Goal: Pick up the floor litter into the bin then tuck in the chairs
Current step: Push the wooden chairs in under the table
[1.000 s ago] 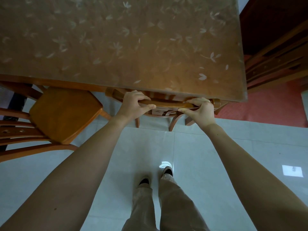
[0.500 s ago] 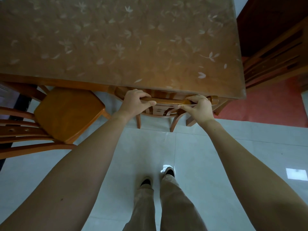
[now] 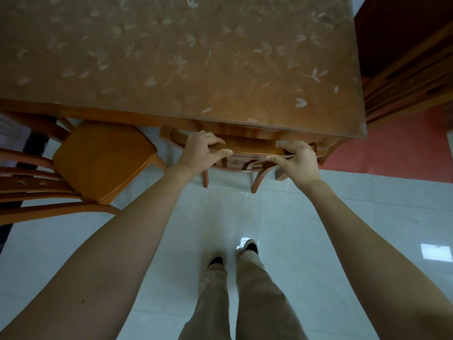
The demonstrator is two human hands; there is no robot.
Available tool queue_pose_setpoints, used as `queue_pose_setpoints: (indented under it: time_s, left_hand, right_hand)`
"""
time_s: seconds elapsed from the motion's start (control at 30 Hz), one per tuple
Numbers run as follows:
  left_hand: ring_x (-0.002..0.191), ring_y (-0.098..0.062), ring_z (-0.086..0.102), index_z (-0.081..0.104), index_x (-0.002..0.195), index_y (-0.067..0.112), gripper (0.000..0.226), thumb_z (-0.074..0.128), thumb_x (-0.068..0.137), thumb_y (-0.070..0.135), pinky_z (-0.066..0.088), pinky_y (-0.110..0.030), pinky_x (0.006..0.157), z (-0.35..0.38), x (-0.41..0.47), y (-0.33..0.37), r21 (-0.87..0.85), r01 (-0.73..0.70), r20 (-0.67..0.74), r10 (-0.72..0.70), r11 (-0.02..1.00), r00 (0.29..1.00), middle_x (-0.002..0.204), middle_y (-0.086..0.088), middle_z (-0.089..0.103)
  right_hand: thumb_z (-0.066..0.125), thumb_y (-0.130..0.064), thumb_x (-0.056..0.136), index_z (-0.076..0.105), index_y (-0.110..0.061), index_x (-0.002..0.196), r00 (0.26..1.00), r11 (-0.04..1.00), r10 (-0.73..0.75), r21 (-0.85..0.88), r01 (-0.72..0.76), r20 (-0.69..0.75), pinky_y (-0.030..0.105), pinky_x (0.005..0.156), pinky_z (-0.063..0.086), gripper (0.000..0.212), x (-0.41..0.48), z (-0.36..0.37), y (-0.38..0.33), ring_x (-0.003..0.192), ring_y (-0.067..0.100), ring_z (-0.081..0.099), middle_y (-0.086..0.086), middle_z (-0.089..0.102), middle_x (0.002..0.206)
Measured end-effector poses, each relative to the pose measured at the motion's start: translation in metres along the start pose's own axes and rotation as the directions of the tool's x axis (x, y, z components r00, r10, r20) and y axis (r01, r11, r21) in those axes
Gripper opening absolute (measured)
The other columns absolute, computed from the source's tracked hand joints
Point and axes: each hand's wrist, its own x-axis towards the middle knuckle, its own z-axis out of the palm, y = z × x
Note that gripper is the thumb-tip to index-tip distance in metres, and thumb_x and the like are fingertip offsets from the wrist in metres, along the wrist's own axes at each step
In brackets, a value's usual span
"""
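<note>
While left hand [image 3: 199, 153] and right hand [image 3: 297, 161] grip the chair rail [image 3: 250, 146] — leaf-print table [image 3: 196, 57] | white tiles [image 3: 318, 217]

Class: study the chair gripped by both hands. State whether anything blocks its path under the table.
Nothing visible does. The left hand and right hand grip the chair by its top rail, at the table edge. The other chair stands apart to its left. Beneath the table is hidden.

Brown table [image 3: 171, 69] cover with pale leaf print; orange-brown wooden chairs [image 3: 103, 158]; pale glossy floor tiles [image 3: 306, 229]; red floor [image 3: 392, 148] at right.
</note>
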Motion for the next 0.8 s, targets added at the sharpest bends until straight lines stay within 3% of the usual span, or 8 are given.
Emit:
queue_pose_setpoints:
  time_s: [0.17,0.3,0.43,0.63,0.8]
  left_hand:
    - [0.084,-0.016,0.059,0.075,0.095,0.014,0.04,0.069,0.078,0.05,0.049,-0.043,0.077,0.002,-0.01,0.003,-0.015,-0.008,-0.002,0.008,1.0,1.0,0.087,0.005,0.068]
    - [0.084,-0.016,0.059,0.075,0.095,0.014,0.038,0.07,0.079,0.048,0.049,-0.043,0.077,0.004,-0.018,0.003,-0.013,-0.018,0.007,0.018,1.0,1.0,0.088,0.003,0.07]
    - [0.087,-0.019,0.06,0.074,0.097,0.012,0.04,0.07,0.079,0.047,0.05,-0.045,0.08,0.004,-0.023,0.003,-0.008,-0.005,0.013,0.005,1.0,1.0,0.091,0.0,0.071]
    - [0.09,-0.019,0.06,0.074,0.099,0.013,0.038,0.071,0.081,0.046,0.049,-0.042,0.082,0.001,-0.025,0.005,0.036,-0.019,0.024,0.018,0.999,1.0,0.093,0.001,0.07]
    - [0.098,-0.02,0.058,0.068,0.109,0.014,0.039,0.062,0.089,0.046,0.04,-0.037,0.089,-0.002,-0.03,0.014,0.177,-0.061,0.07,0.049,0.982,0.996,0.102,-0.001,0.068]
  right_hand:
    - [0.073,-0.051,0.077,0.075,-0.015,0.097,1.0,1.0,-0.009,-0.02,0.009,0.019,0.029,0.075,0.045,0.041,-0.008,0.002,0.007,0.088,0.014,0.053,-0.005,0.066,0.087]
    - [0.071,-0.057,0.076,0.075,-0.015,0.099,0.999,0.999,0.0,-0.046,0.002,0.045,0.024,0.079,0.038,0.047,-0.014,0.004,0.012,0.092,0.013,0.054,-0.006,0.069,0.089]
    - [0.067,-0.064,0.074,0.075,-0.017,0.099,0.998,0.999,0.02,-0.029,-0.019,0.056,0.028,0.081,0.045,0.054,-0.02,0.006,0.013,0.092,0.015,0.057,-0.006,0.07,0.086]
    - [0.065,-0.064,0.077,0.074,-0.02,0.094,0.998,0.998,0.0,-0.07,0.004,0.057,0.032,0.081,0.047,0.048,-0.023,0.005,0.01,0.091,0.015,0.056,-0.008,0.07,0.083]
    - [0.065,-0.051,0.084,0.07,-0.016,0.091,0.994,0.99,-0.042,-0.127,0.056,0.105,0.038,0.08,0.047,0.036,-0.029,-0.002,-0.005,0.088,0.019,0.055,-0.002,0.067,0.083]
